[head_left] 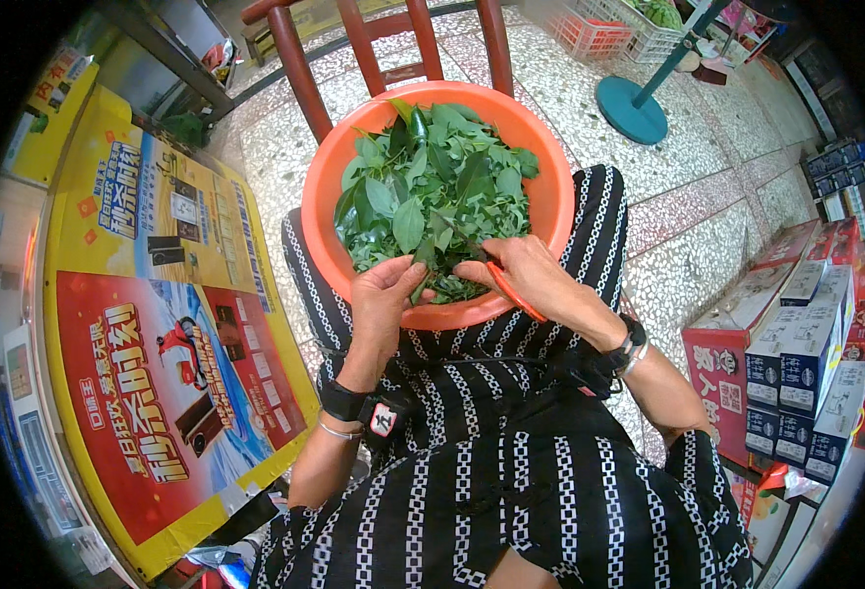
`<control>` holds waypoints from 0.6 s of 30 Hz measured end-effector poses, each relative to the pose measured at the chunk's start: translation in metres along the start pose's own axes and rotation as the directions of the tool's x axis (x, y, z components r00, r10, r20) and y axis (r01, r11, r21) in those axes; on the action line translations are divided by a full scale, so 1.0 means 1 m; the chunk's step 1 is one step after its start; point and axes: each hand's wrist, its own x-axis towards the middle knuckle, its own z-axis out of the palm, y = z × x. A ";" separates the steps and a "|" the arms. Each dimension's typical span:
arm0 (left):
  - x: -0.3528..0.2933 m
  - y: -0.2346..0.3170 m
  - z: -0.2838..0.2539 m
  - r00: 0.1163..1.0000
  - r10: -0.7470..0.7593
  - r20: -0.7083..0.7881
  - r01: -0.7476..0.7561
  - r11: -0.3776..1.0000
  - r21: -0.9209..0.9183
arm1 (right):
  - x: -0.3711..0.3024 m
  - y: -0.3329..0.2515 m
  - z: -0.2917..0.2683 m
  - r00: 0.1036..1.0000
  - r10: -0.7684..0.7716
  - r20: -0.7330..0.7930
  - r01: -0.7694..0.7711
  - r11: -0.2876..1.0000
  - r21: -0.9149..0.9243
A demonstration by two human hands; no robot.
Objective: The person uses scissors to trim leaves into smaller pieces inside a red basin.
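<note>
An orange plastic basin (554, 162) rests on my lap, full of green leaves (457, 167) and cut leafy sprigs. Over its near side, my left hand (383, 294) pinches a small leafy sprig (423, 277) between thumb and fingers. My right hand (529, 267) is closed around scissors with orange handles (514, 294). Their dark blades point up and left among the leaves, close to the sprig. How far apart the blades are is hard to make out. A dark green glossy leaf or pepper-like piece (418, 126) lies near the far rim.
A red-brown wooden chair (356, 44) stands just beyond the basin. To the left is a yellow poster-covered counter (172, 324). Stacked drink cartons (796, 363) are on the right. A teal round stand base (632, 110) and plastic crates (590, 34) stand on the speckled floor.
</note>
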 end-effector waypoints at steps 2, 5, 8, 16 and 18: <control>0.001 -0.001 -0.001 1.000 0.000 -0.008 0.000 0.997 -0.072 | -0.007 0.000 -0.005 0.997 0.064 0.047 -0.065 0.998 0.015; 0.001 -0.003 0.002 0.999 0.047 -0.002 -0.047 0.993 -0.106 | -0.014 -0.006 -0.004 1.000 -0.014 -0.019 0.008 0.970 -0.244; -0.002 -0.004 0.007 0.996 0.092 0.020 -0.092 0.995 -0.024 | -0.016 -0.011 -0.006 0.997 0.014 0.079 0.007 0.965 -0.264; -0.006 0.001 0.006 1.000 -0.025 0.014 0.025 1.000 0.000 | -0.011 -0.015 -0.003 0.997 0.019 0.071 -0.015 0.998 -0.064; -0.006 0.002 0.006 1.000 -0.010 -0.002 0.010 0.998 -0.058 | -0.016 -0.013 -0.006 0.997 0.031 0.076 -0.031 1.000 -0.001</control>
